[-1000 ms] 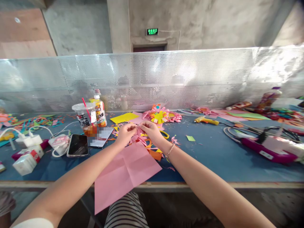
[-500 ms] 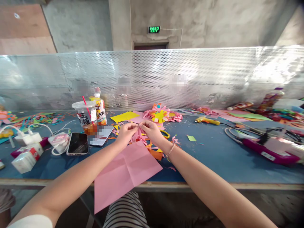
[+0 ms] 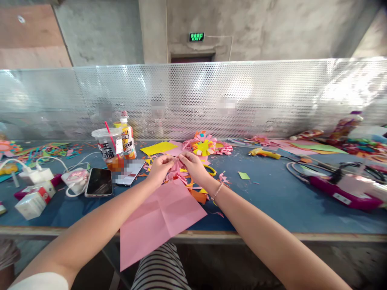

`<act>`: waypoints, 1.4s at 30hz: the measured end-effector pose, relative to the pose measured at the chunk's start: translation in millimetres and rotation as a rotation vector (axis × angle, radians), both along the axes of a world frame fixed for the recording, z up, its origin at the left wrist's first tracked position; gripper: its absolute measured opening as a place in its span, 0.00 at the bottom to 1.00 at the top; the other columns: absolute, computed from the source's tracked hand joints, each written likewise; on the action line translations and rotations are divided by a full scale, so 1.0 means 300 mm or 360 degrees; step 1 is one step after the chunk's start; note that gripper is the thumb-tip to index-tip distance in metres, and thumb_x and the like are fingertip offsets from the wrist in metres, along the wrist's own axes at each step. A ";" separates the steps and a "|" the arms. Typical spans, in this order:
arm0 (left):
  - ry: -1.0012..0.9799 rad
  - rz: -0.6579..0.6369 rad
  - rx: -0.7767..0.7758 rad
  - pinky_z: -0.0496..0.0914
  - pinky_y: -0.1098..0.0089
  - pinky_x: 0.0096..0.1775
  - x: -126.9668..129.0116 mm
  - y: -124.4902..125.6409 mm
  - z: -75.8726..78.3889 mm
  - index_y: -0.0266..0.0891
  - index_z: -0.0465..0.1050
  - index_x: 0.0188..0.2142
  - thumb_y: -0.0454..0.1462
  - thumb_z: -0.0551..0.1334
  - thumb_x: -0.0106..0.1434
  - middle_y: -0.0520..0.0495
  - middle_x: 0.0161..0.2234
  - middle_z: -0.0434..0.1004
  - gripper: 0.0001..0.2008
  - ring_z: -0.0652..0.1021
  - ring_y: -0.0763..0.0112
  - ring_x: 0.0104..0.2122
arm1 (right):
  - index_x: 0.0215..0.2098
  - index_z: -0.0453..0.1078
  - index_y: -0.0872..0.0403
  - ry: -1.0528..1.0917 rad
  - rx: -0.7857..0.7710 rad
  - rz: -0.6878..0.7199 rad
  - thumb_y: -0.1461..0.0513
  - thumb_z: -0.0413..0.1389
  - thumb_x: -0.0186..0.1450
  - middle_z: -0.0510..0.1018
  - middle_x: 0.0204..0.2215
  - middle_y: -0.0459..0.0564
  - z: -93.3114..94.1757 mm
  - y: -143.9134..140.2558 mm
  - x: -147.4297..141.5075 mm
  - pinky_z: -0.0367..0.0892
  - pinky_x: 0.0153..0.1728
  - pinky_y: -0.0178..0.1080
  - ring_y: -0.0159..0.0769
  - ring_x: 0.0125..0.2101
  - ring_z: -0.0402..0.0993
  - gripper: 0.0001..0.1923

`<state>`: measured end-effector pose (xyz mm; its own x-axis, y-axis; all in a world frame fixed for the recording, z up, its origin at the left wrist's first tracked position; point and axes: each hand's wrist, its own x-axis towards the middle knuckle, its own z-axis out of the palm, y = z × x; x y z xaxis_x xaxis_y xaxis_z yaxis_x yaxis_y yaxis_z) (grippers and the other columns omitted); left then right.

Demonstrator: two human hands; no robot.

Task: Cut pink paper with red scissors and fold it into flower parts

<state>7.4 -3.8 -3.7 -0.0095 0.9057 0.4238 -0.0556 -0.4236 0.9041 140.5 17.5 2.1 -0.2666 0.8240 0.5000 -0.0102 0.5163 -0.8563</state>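
Both hands working a small pink paper piece (image 3: 178,167) above the blue tabletop (image 3: 266,201).
Nearest the wearer, a creased pink sheet (image 3: 157,231) lay on the near side of the fingers, its lower corner overhanging the table edge; orange scraps (image 3: 198,196) lay just below the right wrist. The left hand (image 3: 162,167) and right hand (image 3: 192,164) met tip to tip, the fingers of each narrowed to a pinch on the pink piece between them, whose exact shape was too small to make out. Left of the fingers lay a dark-screened phone (image 3: 99,182); right of them, a green scrap (image 3: 244,175) and, farther off, a yellow glue gun (image 3: 263,153). Beyond the fingertips were a yellow sheet (image 3: 159,148), paper flowers (image 3: 204,148) and a perforated metal screen (image 3: 193,88).
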 end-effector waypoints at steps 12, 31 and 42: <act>-0.0235 -0.0060 -0.0167 0.70 0.70 0.29 0.001 -0.011 0.013 0.35 0.69 0.27 0.42 0.64 0.45 0.51 0.26 0.68 0.12 0.69 0.76 0.27 | 0.22 0.57 0.54 -0.0372 0.0151 -0.0103 0.56 0.48 0.57 0.63 0.16 0.41 0.013 -0.018 0.011 0.57 0.20 0.31 0.26 0.17 0.61 0.12; -0.0081 0.0226 0.0082 0.58 0.77 0.21 -0.014 0.008 0.014 0.37 0.66 0.26 0.40 0.59 0.51 0.56 0.17 0.62 0.08 0.63 0.81 0.17 | 0.35 0.63 0.54 -0.0487 0.0815 -0.0297 0.60 0.52 0.57 0.65 0.34 0.50 0.011 -0.037 0.016 0.64 0.29 0.35 0.30 0.28 0.64 0.08; -0.0463 -0.0013 -0.0107 0.68 0.73 0.29 0.004 -0.007 0.025 0.36 0.62 0.27 0.39 0.62 0.48 0.55 0.21 0.67 0.10 0.71 0.79 0.22 | 0.25 0.61 0.55 -0.0398 0.0825 -0.0375 0.65 0.51 0.56 0.65 0.28 0.48 0.017 -0.023 0.009 0.63 0.32 0.36 0.32 0.31 0.63 0.02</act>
<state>8.6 -5.8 3.7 -0.1146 0.9322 0.3433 -0.3196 -0.3618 0.8758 143.1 10.6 7.3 -0.2682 0.5416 0.7967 0.3233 0.8297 -0.4551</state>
